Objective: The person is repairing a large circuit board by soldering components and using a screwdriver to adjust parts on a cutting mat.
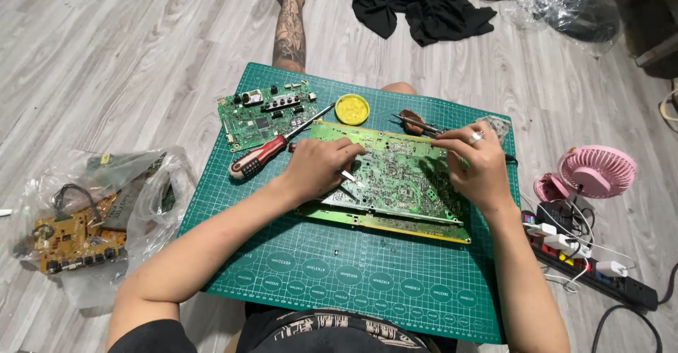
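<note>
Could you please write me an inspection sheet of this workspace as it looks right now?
Surface: green cutting mat on a grey wood-look floor.
Job's things: large green circuit board, tilted on the mat under both hands; thin metal tool at the left hand.
Clutter: smaller green board, red-handled screwdriver, yellow round lid, bag of orange boards, black cloth.
Grippers: left hand rests on the board with fingers curled around the tool; right hand grips the board's right edge.
Cables: power strip with plugs and white leads.
Surroundings: pink fan; tattooed leg beyond the mat.
</note>
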